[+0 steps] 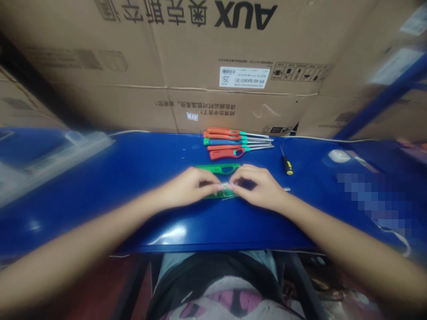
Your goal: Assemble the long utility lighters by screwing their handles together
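My left hand (pixel 193 186) and my right hand (pixel 258 186) meet over the blue table, fingers pinched together. A small pale or clear piece (pixel 225 184) shows between their fingertips, too small and blurred to name. Beneath the fingers lies a green plastic piece (pixel 213 195), partly covered by both hands, with a thin wire-like strand by it. Just behind the hands rests a green lighter handle shell (pixel 216 168) with a trigger-shaped opening. A short metal end (pixel 287 189) pokes out to the right of my right hand.
Several long-nosed lighters (pixel 227 153), mostly orange-red and one blue, lie side by side farther back. A black-and-yellow screwdriver (pixel 287 165) is at their right. A large cardboard box (pixel 193 71) walls off the back. Clear plastic packaging (pixel 60 160) sits left, a white rounded object (pixel 339 155) right.
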The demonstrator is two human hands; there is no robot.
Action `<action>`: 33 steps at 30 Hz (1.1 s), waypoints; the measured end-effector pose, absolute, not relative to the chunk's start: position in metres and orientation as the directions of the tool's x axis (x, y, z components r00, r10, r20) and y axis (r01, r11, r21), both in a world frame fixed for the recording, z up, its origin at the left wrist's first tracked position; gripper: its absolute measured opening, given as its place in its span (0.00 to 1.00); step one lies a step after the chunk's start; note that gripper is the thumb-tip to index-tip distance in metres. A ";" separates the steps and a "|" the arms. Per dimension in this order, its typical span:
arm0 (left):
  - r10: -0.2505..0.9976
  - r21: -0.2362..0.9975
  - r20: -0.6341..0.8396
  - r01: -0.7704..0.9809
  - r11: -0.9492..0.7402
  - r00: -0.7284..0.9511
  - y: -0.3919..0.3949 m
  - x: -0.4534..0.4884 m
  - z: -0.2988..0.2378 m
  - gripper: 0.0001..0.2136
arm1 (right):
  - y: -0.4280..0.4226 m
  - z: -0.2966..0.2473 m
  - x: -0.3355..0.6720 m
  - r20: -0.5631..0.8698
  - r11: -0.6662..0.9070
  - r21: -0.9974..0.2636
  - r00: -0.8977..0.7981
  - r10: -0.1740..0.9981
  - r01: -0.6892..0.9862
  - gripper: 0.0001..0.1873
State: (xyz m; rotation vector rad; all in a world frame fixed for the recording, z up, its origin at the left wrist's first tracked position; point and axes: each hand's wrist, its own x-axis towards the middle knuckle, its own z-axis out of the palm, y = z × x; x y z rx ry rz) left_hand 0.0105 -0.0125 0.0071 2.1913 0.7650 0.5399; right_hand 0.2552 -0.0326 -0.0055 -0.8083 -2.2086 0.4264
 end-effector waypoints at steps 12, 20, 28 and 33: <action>0.738 0.886 -0.029 0.360 -0.293 0.674 -0.013 0.015 0.001 0.15 | -0.026 -0.010 0.252 0.335 0.528 -0.775 -0.483 0.809 0.346 0.12; 0.787 0.966 -0.248 0.206 0.157 0.564 -0.012 0.013 0.020 0.15 | -0.031 -0.006 0.259 0.406 0.686 -0.629 -0.597 0.692 0.366 0.07; 0.732 0.939 -0.334 0.139 0.315 0.594 -0.011 0.010 0.022 0.20 | -0.039 -0.005 0.259 0.275 0.706 -0.539 -0.696 0.663 0.459 0.03; 0.645 0.925 -0.375 0.226 0.305 0.666 -0.012 0.008 0.023 0.20 | -0.038 -0.002 0.262 0.220 0.682 -0.530 -0.695 0.685 0.505 0.07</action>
